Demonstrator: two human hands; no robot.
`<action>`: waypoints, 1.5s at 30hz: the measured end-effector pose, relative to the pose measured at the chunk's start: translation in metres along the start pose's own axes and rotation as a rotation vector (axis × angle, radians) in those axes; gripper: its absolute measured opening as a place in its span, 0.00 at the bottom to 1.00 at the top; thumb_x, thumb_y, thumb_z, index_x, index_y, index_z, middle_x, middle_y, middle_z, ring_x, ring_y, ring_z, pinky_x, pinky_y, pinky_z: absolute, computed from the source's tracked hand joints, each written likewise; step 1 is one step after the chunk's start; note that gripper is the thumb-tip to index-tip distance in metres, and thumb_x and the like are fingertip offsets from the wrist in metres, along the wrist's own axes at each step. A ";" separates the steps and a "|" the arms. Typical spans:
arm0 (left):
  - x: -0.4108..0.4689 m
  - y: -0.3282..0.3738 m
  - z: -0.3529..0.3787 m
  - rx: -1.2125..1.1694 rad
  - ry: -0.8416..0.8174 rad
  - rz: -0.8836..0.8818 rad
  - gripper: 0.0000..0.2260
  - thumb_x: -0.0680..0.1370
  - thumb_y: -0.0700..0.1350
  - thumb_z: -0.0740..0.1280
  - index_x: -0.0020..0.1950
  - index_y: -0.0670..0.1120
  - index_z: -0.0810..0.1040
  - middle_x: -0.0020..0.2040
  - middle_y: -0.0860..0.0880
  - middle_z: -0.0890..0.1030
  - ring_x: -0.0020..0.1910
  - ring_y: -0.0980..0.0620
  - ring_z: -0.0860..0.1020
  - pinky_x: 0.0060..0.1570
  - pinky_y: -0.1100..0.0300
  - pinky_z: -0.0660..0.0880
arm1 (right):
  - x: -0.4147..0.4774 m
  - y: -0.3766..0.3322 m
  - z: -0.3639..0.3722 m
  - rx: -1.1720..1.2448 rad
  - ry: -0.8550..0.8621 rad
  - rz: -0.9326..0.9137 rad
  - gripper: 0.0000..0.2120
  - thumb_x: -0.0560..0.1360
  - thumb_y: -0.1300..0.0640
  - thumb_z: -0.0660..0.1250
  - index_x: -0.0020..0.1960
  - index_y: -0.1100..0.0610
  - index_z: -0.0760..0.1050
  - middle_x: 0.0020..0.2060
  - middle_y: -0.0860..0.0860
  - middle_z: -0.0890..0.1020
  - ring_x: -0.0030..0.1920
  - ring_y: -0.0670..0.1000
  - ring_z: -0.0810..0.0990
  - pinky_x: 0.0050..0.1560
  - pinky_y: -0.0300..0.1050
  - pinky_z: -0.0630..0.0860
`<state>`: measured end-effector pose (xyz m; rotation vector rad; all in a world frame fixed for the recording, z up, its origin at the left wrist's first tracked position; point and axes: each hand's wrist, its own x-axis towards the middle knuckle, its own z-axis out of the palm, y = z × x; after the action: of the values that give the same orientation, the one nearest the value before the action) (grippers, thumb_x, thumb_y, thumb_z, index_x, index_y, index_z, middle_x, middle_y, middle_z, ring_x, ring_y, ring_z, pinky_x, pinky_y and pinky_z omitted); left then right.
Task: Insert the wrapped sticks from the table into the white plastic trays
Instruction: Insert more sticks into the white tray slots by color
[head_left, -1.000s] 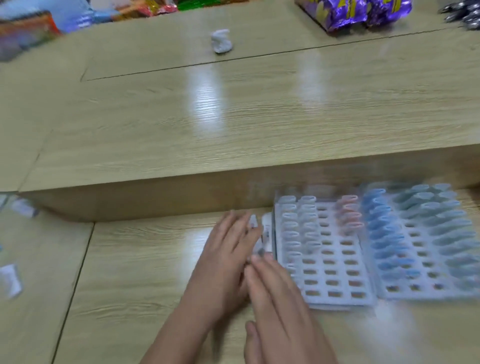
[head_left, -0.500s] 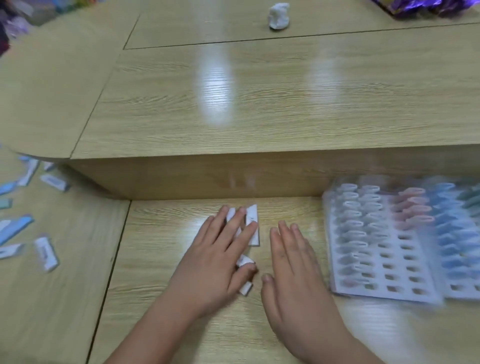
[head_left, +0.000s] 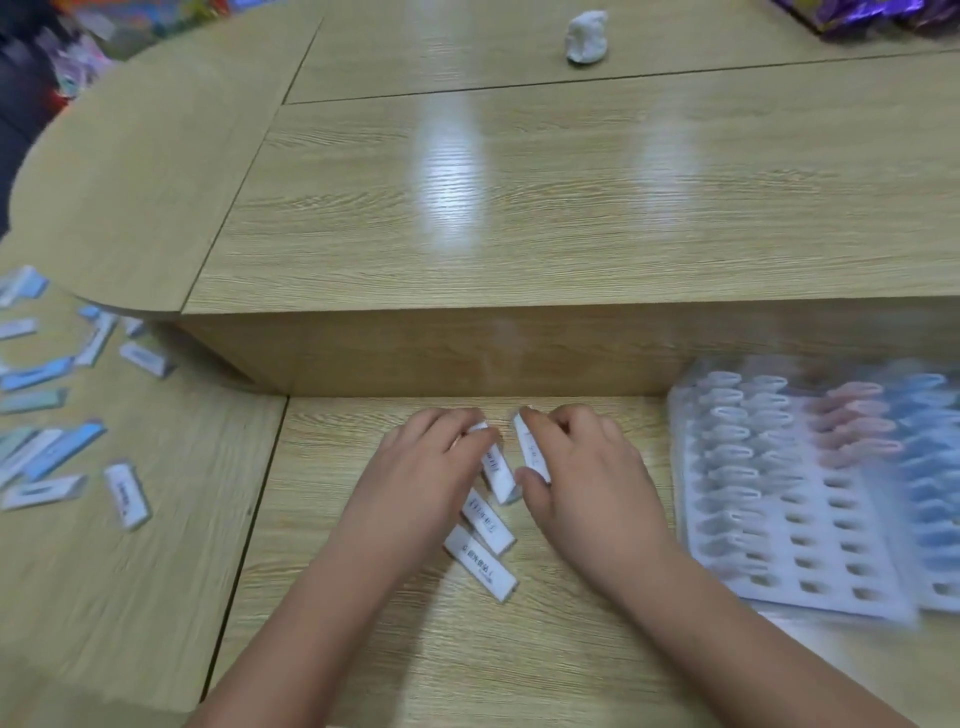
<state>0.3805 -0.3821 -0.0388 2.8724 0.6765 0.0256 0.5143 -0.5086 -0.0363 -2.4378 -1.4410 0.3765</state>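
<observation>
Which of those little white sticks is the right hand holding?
The rightmost stick, pinched by the right hand between thumb and forefinger. The other three lie by the left hand, lower and further left.

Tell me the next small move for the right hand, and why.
Probably lift the wrapped stick the right hand pinches and carry it right to an empty slot in the near rows of the white tray. That stick is already between finger and thumb; the tray's far rows look filled, its near slots open. The left hand curls over a second stick.
</observation>
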 end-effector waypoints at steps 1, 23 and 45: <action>0.003 0.000 -0.002 0.025 -0.015 0.001 0.17 0.75 0.44 0.73 0.63 0.50 0.79 0.63 0.52 0.79 0.61 0.46 0.76 0.53 0.49 0.77 | 0.001 0.002 -0.003 0.018 -0.007 0.010 0.25 0.78 0.48 0.63 0.74 0.46 0.63 0.59 0.48 0.71 0.58 0.52 0.71 0.57 0.47 0.70; 0.006 0.049 -0.057 -0.997 0.029 -0.354 0.08 0.73 0.44 0.72 0.50 0.55 0.79 0.44 0.49 0.83 0.44 0.40 0.81 0.45 0.40 0.78 | -0.049 0.033 -0.081 1.077 0.055 0.237 0.10 0.71 0.48 0.67 0.51 0.39 0.79 0.42 0.43 0.84 0.43 0.47 0.85 0.49 0.57 0.82; 0.049 0.227 -0.053 -0.981 0.227 -0.156 0.08 0.73 0.55 0.71 0.49 0.56 0.83 0.43 0.51 0.83 0.40 0.53 0.80 0.41 0.61 0.77 | -0.138 0.184 -0.154 0.736 0.297 0.293 0.04 0.71 0.51 0.71 0.45 0.44 0.82 0.41 0.41 0.82 0.42 0.42 0.82 0.37 0.30 0.74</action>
<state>0.5214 -0.5500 0.0551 1.8827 0.6677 0.5121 0.6536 -0.7318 0.0491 -1.9711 -0.6527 0.4768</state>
